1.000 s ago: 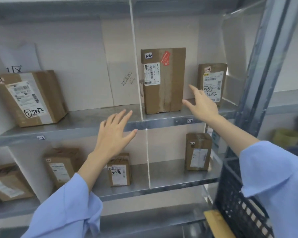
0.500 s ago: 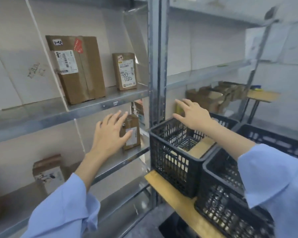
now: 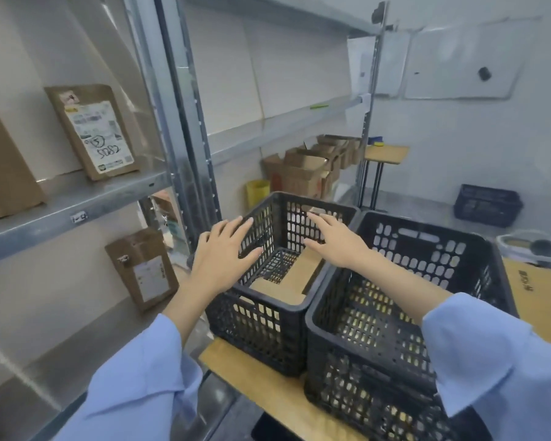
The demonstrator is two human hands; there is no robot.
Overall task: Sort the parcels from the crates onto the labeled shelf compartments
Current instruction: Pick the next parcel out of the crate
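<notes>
Both hands hover over the left crate (image 3: 261, 326), which stands at the left end of the bench (image 3: 268, 386) with its side touching the right crate (image 3: 379, 345). The left hand (image 3: 223, 249) is spread wide, fingers straight, above the crate's near-left rim. The right hand (image 3: 337, 243) is just as wide and flat, reaching over the crate's right rim. Neither holds anything.

The thing to fetch is the brown parcel (image 3: 283, 289) lying flat on the crate's floor, toward its right wall. The walls hide part of the floor, so I cannot tell whether more than one lies there.

The step in hand looks like reaching in for the next parcel. To do it well:

- **Reach:** bring the hands down inside the walls, one on each side of the parcel.
- **Grip:** take it by opposite edges. It lies flat and low, so a pinch from above would find little to hold.
- **Lift:** raise it straight up until it clears the rim, so that no corner catches in the lattice wall and drags the crate toward the bench's left edge.
- **Read:** turn the label up and read it before moving to the shelf (image 3: 77, 198).

The small tag (image 3: 78, 216) on the shelf's front edge marks a compartment. The labelled parcel (image 3: 96, 132) already there shows how to set one: on end, label outward.
</notes>
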